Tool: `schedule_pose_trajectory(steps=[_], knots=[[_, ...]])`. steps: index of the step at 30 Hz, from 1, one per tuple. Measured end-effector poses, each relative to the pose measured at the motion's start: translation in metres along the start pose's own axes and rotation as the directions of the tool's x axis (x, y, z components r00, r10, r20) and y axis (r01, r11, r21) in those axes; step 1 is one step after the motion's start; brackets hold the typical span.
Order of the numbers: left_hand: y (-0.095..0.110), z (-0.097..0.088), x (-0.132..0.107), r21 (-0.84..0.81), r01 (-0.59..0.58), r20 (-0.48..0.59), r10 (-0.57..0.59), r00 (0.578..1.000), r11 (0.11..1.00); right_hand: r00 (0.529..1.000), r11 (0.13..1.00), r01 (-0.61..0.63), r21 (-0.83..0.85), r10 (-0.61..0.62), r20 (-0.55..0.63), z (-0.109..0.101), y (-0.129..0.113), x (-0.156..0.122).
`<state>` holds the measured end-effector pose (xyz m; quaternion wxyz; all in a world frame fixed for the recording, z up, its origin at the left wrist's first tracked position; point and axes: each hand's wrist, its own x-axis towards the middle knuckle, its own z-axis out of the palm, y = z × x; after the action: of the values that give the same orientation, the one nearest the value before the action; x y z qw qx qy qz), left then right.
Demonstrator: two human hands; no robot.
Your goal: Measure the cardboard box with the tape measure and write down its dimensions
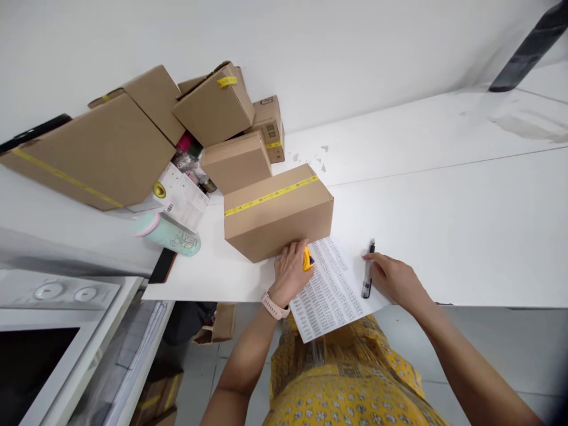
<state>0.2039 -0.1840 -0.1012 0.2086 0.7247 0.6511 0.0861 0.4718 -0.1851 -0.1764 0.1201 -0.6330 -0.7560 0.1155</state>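
My left hand (290, 269), with a pink watch band at the wrist, is closed around a yellow tape measure (307, 258), mostly hidden by the fingers. It rests at the near edge of a taped cardboard box (279, 213) lying on the white table. Under that hand, a printed sheet (331, 290) covered in rows of small text hangs over the table's front edge. On the right, my right hand (394, 278) has its fingertips at a black and clear pen (367, 275). One fingertip reaches across the pen's upper part; the other fingers are partly hidden.
Several cardboard boxes (217, 106) are stacked at the back left against the wall. A mint bottle (171, 234) lies beside a white carton (180, 198). At lower left is a white appliance (57, 307) with knobs. A dark object (528, 50) stands at the far right.
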Motion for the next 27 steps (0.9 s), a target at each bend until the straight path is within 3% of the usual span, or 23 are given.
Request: schedule_pose_trajectory(steps=[5,12,15,18,20,22,23,24,25,27], knots=[[-0.001,0.006,0.003,0.16,-0.064,0.075,0.053,0.996,0.985,0.961,0.924,0.276,-0.264,-0.259,0.099,-0.007,0.005,0.007],[-0.004,0.011,0.004,0.249,-0.123,0.117,0.097,0.988,0.961,0.769,0.628,0.627,-0.46,-0.592,0.24,-0.019,0.004,0.024],[-0.011,0.015,0.005,0.269,-0.158,0.1,0.135,0.986,0.95,0.675,0.553,0.692,-0.464,-0.724,0.144,-0.035,0.009,0.026],[-0.022,0.016,0.011,0.271,-0.221,0.102,0.2,0.974,0.937,0.63,0.629,0.7,-0.338,-0.767,-0.122,-0.054,0.008,0.019],[-0.027,0.015,0.016,0.28,-0.262,0.092,0.246,0.965,0.923,0.662,0.734,0.654,-0.183,-0.673,-0.331,-0.061,0.001,0.01],[-0.025,0.014,0.017,0.307,-0.281,0.041,0.283,0.958,0.909,0.771,0.855,0.512,0.079,-0.417,-0.482,-0.059,-0.009,0.001],[-0.022,0.015,0.014,0.319,-0.281,0.004,0.296,0.955,0.905,0.831,0.875,0.41,0.257,-0.242,-0.501,-0.054,-0.014,-0.002],[-0.016,0.018,0.009,0.321,-0.28,-0.03,0.305,0.952,0.905,0.879,0.84,0.306,0.449,-0.068,-0.472,-0.048,-0.019,-0.004],[-0.009,0.024,0.002,0.309,-0.286,-0.048,0.315,0.948,0.907,0.913,0.748,0.211,0.629,0.079,-0.401,-0.04,-0.023,-0.005],[0.007,0.04,-0.017,0.25,-0.328,-0.02,0.344,0.939,0.911,0.953,0.463,0.075,0.883,0.228,-0.201,-0.023,-0.03,-0.003]])
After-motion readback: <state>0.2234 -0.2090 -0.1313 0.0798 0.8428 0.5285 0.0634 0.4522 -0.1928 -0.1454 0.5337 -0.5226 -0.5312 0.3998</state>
